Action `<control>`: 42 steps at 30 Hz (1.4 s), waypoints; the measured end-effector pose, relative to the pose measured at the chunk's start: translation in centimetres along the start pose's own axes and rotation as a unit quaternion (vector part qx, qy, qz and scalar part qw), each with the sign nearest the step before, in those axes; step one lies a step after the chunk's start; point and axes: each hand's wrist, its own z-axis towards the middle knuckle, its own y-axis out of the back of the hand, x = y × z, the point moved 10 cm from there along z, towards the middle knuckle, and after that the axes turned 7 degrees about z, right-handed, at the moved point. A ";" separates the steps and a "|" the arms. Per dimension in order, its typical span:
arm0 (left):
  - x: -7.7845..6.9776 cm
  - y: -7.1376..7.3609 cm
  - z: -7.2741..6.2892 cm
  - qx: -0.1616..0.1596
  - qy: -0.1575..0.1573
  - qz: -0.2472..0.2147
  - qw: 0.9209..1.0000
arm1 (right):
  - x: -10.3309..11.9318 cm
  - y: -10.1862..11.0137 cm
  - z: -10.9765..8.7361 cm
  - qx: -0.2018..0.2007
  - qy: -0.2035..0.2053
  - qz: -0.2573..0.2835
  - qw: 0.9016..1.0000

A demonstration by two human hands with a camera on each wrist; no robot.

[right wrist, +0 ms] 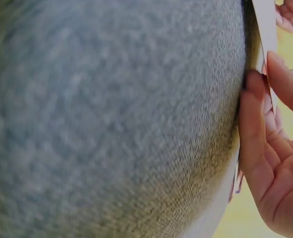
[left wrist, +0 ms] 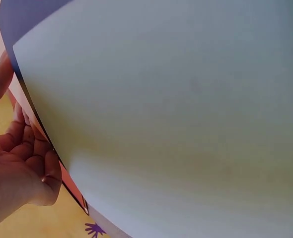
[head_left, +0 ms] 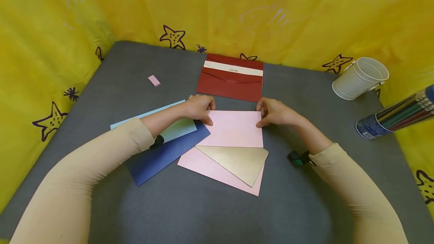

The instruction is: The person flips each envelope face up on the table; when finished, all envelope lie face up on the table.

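Both hands hold a pink envelope (head_left: pixel 234 129) by its upper side edges. My left hand (head_left: pixel 199 107) grips the left edge, its thumb lying on the pink face. At the opposite edge, my right hand (head_left: pixel 275 112) pinches the paper; the right wrist view shows thumb and fingers (right wrist: pixel 253 116) on either side of it. Partly covered by the held envelope is a gold envelope (head_left: pixel 239 157), which lies across a lower pink piece (head_left: pixel 203 164). Under my left forearm are a dark blue envelope (head_left: pixel 152 166) and a light blue one (head_left: pixel 181 129), the latter filling most of the left wrist view.
A red envelope (head_left: pixel 230 87) with a white band lies beyond the hands. To its left is a small pink eraser (head_left: pixel 154 81). A white bucket (head_left: pixel 357 78) and a blue tin of pencils (head_left: pixel 373 126) stand at the right, near the yellow cloth (head_left: pixel 217 6).
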 end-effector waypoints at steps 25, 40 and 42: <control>2.3 2.0 0.9 -0.053 0.018 -0.170 0.984 | -4.0 4.0 -1.9 0.037 -0.062 0.122 0.990; 4.1 2.2 0.6 -0.052 0.070 -0.380 0.921 | -4.1 6.0 -1.6 -0.026 -0.056 0.185 0.981; 4.5 2.6 0.4 -0.061 0.079 -0.381 0.919 | -4.0 6.1 -1.6 -0.037 -0.055 0.200 0.978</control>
